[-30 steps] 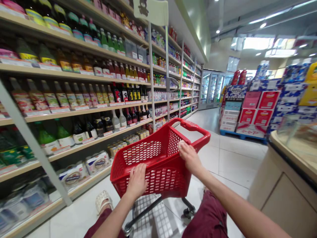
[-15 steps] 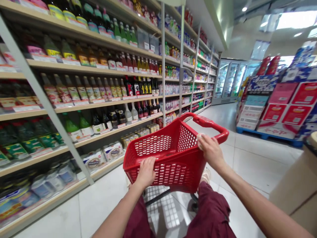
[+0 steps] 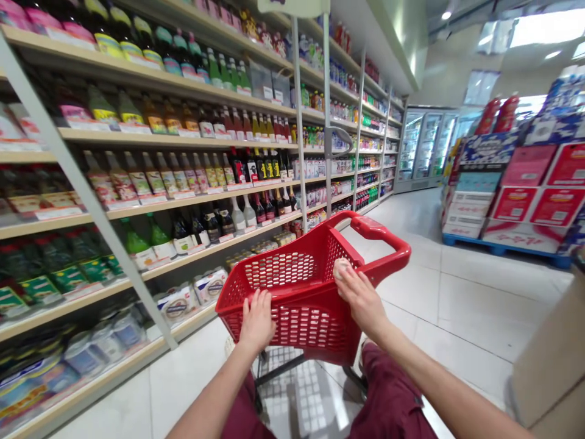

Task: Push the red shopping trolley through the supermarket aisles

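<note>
A red plastic shopping cart (image 3: 315, 321) with perforated basket walls stands right in front of me, its handle pointing right. My left hand (image 3: 258, 317) grips the near rim close to the cart's left end, fingers curled over the edge. Farther right along the same rim, my right hand (image 3: 361, 299) presses a crumpled white cloth (image 3: 342, 268) against the plastic near the handle end. Part of the cloth is hidden beneath the fingers. Inside the basket I see only the red floor and walls.
Long shelves (image 3: 205, 198) of bottles and cans run along the left. At right, stacked boxes (image 3: 514, 204) stand on a blue pallet (image 3: 507, 247). Glass-door fridges (image 3: 423, 146) are at the back. A beige block-like object (image 3: 548, 347) stands at my near right.
My right hand, with the cloth, has slid left along the rim, away from the handle. The cart sits slightly farther left in view. My left hand stays on the rim.
</note>
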### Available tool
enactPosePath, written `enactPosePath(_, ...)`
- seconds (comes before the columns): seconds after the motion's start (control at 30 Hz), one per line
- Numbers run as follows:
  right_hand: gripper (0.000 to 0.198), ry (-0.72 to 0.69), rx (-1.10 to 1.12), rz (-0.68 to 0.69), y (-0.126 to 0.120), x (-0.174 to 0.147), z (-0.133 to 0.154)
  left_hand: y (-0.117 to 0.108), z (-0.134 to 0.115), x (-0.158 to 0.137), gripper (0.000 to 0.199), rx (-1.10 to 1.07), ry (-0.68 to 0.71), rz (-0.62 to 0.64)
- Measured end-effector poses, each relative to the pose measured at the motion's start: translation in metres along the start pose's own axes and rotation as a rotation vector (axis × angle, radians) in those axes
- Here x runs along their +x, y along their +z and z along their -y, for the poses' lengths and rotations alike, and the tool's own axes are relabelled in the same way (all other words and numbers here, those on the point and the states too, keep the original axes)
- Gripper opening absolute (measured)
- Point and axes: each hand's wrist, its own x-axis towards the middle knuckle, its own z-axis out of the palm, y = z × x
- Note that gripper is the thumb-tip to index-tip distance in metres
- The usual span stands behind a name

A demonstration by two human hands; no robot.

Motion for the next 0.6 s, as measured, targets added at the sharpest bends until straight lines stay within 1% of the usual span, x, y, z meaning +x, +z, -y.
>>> enactPosePath(0.03,0.036,-0.030,0.019,0.011,-0.002,0.000,-0.003,-0.001,0.001,0.000,0.065,0.005,-0.004,0.027)
enactPosePath(0.07,0.036,-0.017,0.026,0.006,-0.004,0.000,-0.008,-0.003,0.001,0.000,0.066,0.009,-0.003,0.051)
enactPosePath(0.17,0.036,0.173,-0.005,-0.087,-0.010,-0.011,-0.026,-0.006,0.002,0.000,0.067,0.017,0.000,0.067)
enactPosePath(0.2,0.034,0.211,-0.009,-0.108,-0.010,-0.019,-0.028,-0.007,0.002,0.000,0.067,0.016,-0.001,0.059)
enactPosePath(0.23,0.033,0.217,-0.001,-0.112,-0.008,-0.031,-0.025,-0.007,0.002,0.000,0.067,0.012,-0.002,0.051)
enactPosePath(0.27,0.032,0.193,0.015,-0.098,-0.004,-0.044,-0.019,-0.008,0.002,0.000,0.067,0.005,-0.001,0.049)
enactPosePath(0.33,0.031,0.101,0.059,-0.038,0.005,-0.072,0.000,-0.008,0.002,0.000,0.067,-0.016,0.008,0.065)
enactPosePath(0.4,0.033,0.011,0.100,0.030,0.010,-0.091,0.015,-0.008,0.001,0.001,0.067,-0.033,0.018,0.094)
enactPosePath(0.47,0.033,0.027,0.119,0.033,0.008,-0.092,0.017,-0.007,0.001,0.003,0.067,-0.038,0.022,0.098)
enactPosePath(0.53,0.032,0.130,0.110,-0.056,0.004,-0.078,0.008,-0.007,0.001,0.005,0.067,-0.043,0.019,0.084)
enactPosePath(0.6,0.031,0.186,0.090,-0.168,0.004,-0.065,-0.001,-0.006,0.001,0.007,0.067,-0.056,0.017,0.071)
